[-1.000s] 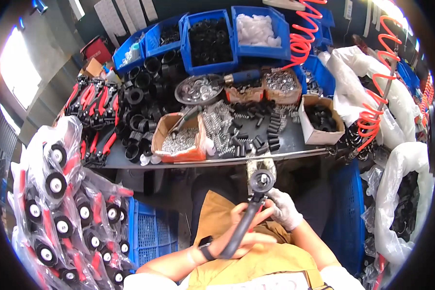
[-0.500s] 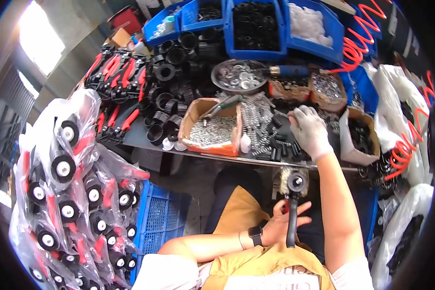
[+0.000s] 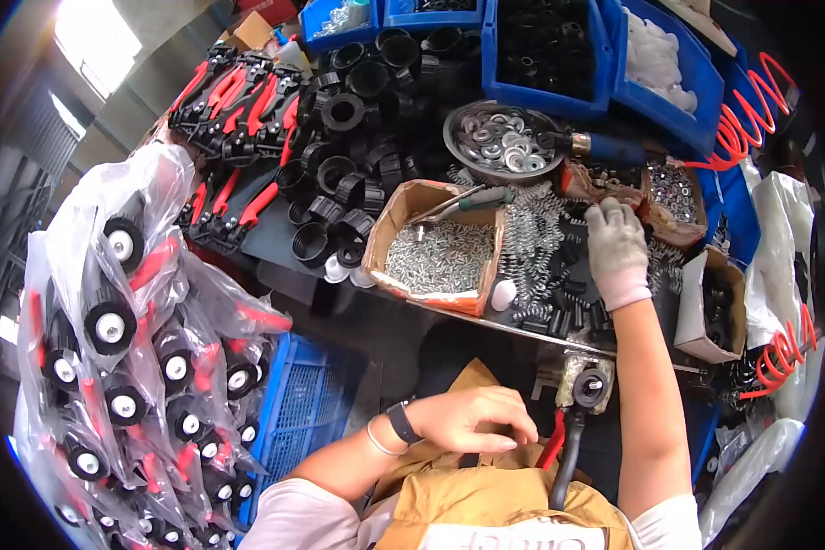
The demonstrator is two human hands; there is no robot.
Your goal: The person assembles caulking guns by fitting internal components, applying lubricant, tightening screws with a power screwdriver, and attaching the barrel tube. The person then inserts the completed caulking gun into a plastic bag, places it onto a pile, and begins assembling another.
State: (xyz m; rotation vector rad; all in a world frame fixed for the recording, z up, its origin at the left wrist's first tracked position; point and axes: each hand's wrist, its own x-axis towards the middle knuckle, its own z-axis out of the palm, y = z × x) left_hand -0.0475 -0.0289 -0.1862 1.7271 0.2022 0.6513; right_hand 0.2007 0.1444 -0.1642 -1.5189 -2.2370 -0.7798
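Observation:
My bare left hand (image 3: 478, 418), with a dark band on the wrist, hovers left of a tool with a red handle (image 3: 554, 440) and a black handle (image 3: 568, 458). Its fingers bend loosely, apart from the thumb, and I see nothing in them. The tool's round black head (image 3: 590, 389) sits at a small yellowish fixture (image 3: 568, 374) by the table's front edge. My right hand (image 3: 618, 251), in a pale glove, reaches down among small black parts and springs (image 3: 533, 229). Its fingers are curled together at the tips; whatever they pinch is hidden.
A carton of small metal pins (image 3: 438, 258) stands left of the springs, a metal bowl of washers (image 3: 504, 142) behind. Blue bins (image 3: 605, 92) line the back. Black rings (image 3: 344, 112) and red-handled tools (image 3: 247, 101) fill the left. Bagged wheeled tools (image 3: 124, 403) hang beside a blue crate (image 3: 293, 403).
My left hand has come away from behind the handles, leftward, its spread fingers now bent. The red handle shows beside the black one. My right hand stays among the small parts; the view has shifted.

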